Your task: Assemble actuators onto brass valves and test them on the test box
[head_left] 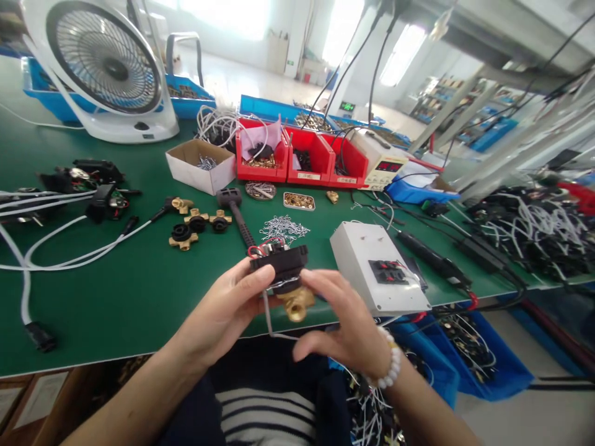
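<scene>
My left hand (227, 310) grips a black plastic assembly (281, 263) with red wires on top and a brass fitting (297, 303) underneath, thumb pressed on its front face. My right hand (346, 322), wearing a white bead bracelet, touches the same part from the right, its fingers curled around the brass end. Both hands hover over the near edge of the green table (139, 297). A thin white wire hangs down from the assembly.
A white box with red switches (376, 266) lies just right of my hands. Black-and-brass parts (195, 226), a black screwdriver (237, 214), loose pins (283, 228), red bins (297, 158), a cardboard box (199, 164), a fan (102, 62) and white cables (56, 248) fill the table.
</scene>
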Tool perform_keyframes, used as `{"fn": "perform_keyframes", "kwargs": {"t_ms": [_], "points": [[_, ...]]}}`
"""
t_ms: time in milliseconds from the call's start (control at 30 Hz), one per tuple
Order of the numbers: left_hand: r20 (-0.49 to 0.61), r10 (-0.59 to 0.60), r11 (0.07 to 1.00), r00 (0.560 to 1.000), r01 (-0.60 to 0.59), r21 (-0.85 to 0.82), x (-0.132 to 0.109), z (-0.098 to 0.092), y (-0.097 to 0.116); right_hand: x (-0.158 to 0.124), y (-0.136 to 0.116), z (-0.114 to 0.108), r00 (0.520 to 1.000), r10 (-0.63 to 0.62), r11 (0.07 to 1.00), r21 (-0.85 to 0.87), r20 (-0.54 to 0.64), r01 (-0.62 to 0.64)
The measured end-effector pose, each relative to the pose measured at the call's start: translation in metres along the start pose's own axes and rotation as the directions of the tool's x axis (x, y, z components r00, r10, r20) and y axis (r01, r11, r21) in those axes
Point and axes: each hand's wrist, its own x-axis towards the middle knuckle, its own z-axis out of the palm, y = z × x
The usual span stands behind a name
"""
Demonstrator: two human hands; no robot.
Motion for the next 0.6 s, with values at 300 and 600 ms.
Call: {"fn": "perform_keyframes", "kwargs": {"t_ms": [300, 600], "points": [[-0.073, 0.155, 0.986, 0.985, -0.149, 0.077, 0.065, -0.025, 0.028, 0.032, 0.154, -0.101, 0.729, 0.633, 0.766, -0.076, 0.26, -0.638], [-0.142, 0.208, 0.978, 0.968, -0.201, 0.063, 0.066, -0.04, 0.018, 0.019, 0.161, -0.081, 0.738, 0.671, 0.741, -0.095, 0.07, -0.664]]}}
